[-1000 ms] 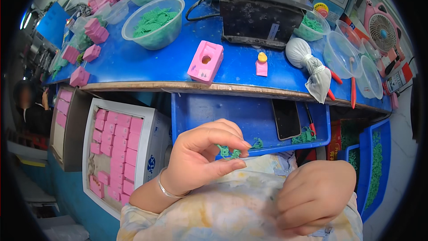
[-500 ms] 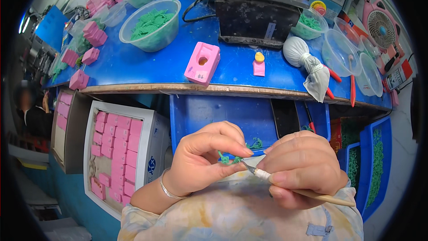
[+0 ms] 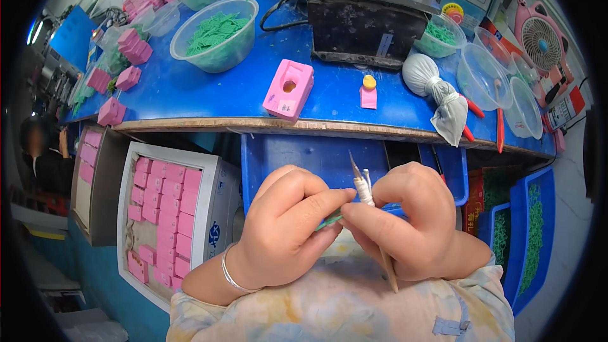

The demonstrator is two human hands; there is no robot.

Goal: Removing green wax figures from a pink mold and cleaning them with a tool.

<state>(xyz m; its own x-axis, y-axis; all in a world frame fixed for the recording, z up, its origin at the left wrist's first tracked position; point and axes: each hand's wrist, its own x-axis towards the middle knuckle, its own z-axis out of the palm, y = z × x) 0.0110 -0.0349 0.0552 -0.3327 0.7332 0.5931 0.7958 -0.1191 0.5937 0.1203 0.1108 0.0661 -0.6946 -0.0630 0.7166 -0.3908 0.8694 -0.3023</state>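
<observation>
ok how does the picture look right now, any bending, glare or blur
In the head view: black fisheye corners; the table's front edge bows; strip lights glare at far left; left hand and right hand look fairly sharp.

The knife (image 3: 364,193) has a metal blade (image 3: 354,166) and matt wooden handle (image 3: 387,268), its wrapping (image 3: 363,188) perhaps cloth; glossy tabletop (image 3: 339,92) at twelve o'clock, smooth plastic bowl (image 3: 221,61) at eleven.

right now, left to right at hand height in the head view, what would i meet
Cardboard box, white box, left hand, right hand, red box, small blue bin, larger blue bin. Overlapping, left out: blue tray, tool, green piece.
</observation>
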